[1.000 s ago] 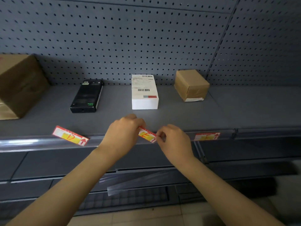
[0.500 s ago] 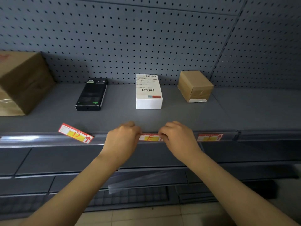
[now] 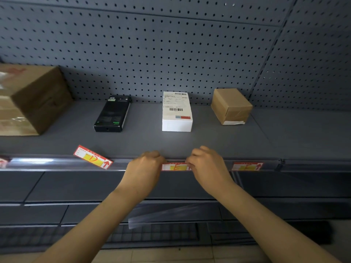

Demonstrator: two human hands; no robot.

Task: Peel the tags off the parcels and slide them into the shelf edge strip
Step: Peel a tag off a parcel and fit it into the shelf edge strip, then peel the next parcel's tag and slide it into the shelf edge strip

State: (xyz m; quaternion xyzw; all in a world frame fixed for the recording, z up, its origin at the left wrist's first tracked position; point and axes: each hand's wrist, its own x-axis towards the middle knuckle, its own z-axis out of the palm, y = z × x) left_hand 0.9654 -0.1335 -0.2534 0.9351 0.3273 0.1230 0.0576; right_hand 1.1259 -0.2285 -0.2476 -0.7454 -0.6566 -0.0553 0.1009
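A red and yellow tag marked E (image 3: 175,166) lies level in the clear shelf edge strip (image 3: 57,163). My left hand (image 3: 146,166) pinches its left end and my right hand (image 3: 207,165) pinches its right end, fingers curled over the strip. Another tag marked D (image 3: 92,157) lies askew on the shelf lip to the left. A third tag, marked F (image 3: 247,166), sits in the strip to the right. On the shelf stand a black box (image 3: 112,113), a white parcel (image 3: 177,111) with a barcode label and a small brown box (image 3: 231,106).
A large cardboard box (image 3: 32,97) stands at the far left of the grey shelf (image 3: 284,137). Pegboard forms the back wall. A loose clear strip (image 3: 161,213) hangs on the lower shelf below my wrists. At the left edge is part of one more tag (image 3: 2,163).
The E tag was tilted and held in front of the strip; it now lies level in the strip. Both hands moved up to the shelf edge with it.
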